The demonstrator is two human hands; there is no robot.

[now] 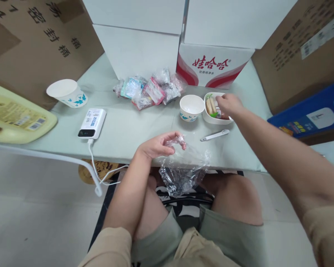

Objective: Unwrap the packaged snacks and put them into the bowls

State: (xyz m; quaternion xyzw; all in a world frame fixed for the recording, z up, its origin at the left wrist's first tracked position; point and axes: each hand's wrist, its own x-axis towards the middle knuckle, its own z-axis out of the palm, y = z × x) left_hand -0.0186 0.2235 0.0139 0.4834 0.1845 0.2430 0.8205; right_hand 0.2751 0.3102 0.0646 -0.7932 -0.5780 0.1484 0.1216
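My left hand (169,144) is closed on the rim of a clear plastic bag (185,172), which hangs over the table's front edge above my lap. Farther right, my right hand (229,105) reaches into a white oval container (211,119) holding small wrapped snack packets (210,104). Its fingers are bent down among the packets, and whether they grip one is hidden. Beside the container stands a white paper cup (191,107) with a blue leaf pattern. A white utility knife (215,135) lies in front of the container.
A pile of wrapped packets (153,91) lies before the white boxes (139,52). Toward the left are a tilted paper cup (68,93), a white power bank (92,123) with a cable, and a yellow jug (19,115). A blue package (311,113) is on the right.
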